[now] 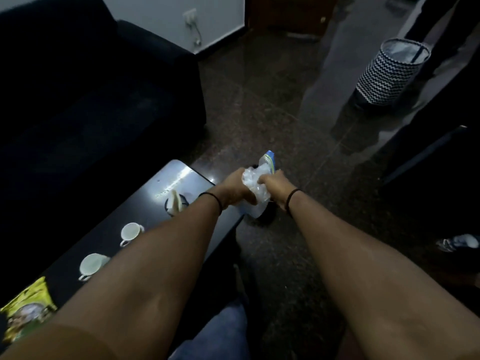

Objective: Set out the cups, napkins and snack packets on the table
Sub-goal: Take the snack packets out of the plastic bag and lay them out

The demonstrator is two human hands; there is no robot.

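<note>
Both hands grip a clear plastic bag [255,187] with a blue strip at its top, held just past the far right corner of the dark table [145,211]. My left hand [235,189] clutches its left side and my right hand [275,184] its right side. What the bag holds is blurred. Two white cups [130,233] [92,265] stand on the table. Napkins in a black wire holder [175,202] stand beyond them. A yellow-green snack packet [27,309] lies at the near left end.
A dark sofa [91,100] runs along the table's far side. A zigzag-patterned basket [389,71] stands on the stone floor at the back right. A shoe [458,242] lies at the right edge. My jeans-clad knee [218,333] is below.
</note>
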